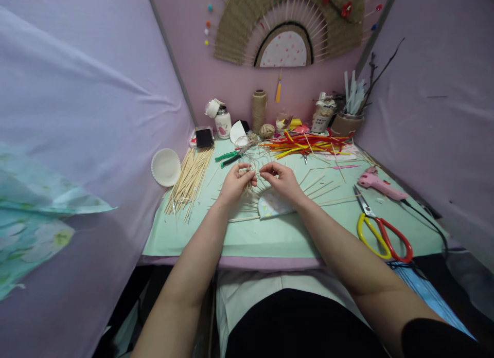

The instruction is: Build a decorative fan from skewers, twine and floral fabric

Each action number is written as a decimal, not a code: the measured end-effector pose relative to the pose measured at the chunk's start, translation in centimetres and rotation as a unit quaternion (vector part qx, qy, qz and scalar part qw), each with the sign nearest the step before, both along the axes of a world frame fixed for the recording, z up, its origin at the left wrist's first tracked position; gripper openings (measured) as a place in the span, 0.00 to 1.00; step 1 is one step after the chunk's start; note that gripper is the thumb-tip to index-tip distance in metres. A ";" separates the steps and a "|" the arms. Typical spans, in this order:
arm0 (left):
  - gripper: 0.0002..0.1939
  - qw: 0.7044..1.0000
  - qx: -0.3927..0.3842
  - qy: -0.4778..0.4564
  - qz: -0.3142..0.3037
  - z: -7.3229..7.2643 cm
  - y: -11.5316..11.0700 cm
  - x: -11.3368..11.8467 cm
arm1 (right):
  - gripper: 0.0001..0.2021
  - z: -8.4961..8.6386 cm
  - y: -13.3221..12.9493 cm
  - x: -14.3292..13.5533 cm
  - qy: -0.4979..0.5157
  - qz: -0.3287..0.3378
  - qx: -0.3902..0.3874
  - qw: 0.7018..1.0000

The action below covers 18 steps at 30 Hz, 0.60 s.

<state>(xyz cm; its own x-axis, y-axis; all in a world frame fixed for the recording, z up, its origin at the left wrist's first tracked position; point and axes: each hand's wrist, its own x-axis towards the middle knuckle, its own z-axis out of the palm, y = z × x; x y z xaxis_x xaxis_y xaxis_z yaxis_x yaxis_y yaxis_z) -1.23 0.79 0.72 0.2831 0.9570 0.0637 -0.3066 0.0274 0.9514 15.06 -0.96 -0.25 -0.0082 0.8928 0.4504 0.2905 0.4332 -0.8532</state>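
Over the middle of the table, my left hand (238, 182) is closed, its thumb and fingers pinched on thin twine near the stick ends. Just to its right, my right hand (282, 181) pinches what looks like the same fine strand between thumb and forefinger. The fingertips of both hands are a small gap apart. Beneath them lies a half-round patterned fabric piece (273, 206) with thin sticks (319, 187) spreading out from it. My right wrist covers part of the fabric. Loose twine loops lie just beyond my left hand.
Wooden sticks (190, 178), a white dish (165, 167) and green-handled pliers (227, 156) are at left. Scissors (380, 232) and a pink glue gun (381, 185) lie at right. Behind are colored strips (309, 144), a twine spool (259, 111), a bottle (223, 123) and a pot (347, 123).
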 end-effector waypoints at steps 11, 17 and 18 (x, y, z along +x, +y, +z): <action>0.11 0.995 0.081 0.047 0.029 -1.2 0.8 0.0 | 0.13 -0.6 0.6 0.1 -0.060 0.067 -0.069 0.994; 0.09 0.993 0.091 0.061 0.034 -1.1 0.8 0.2 | 0.13 -0.6 0.7 0.3 -0.043 0.056 -0.108 0.992; 0.08 0.993 0.091 0.060 0.035 -1.0 0.8 0.2 | 0.13 -0.5 0.7 0.3 -0.038 0.050 -0.109 0.992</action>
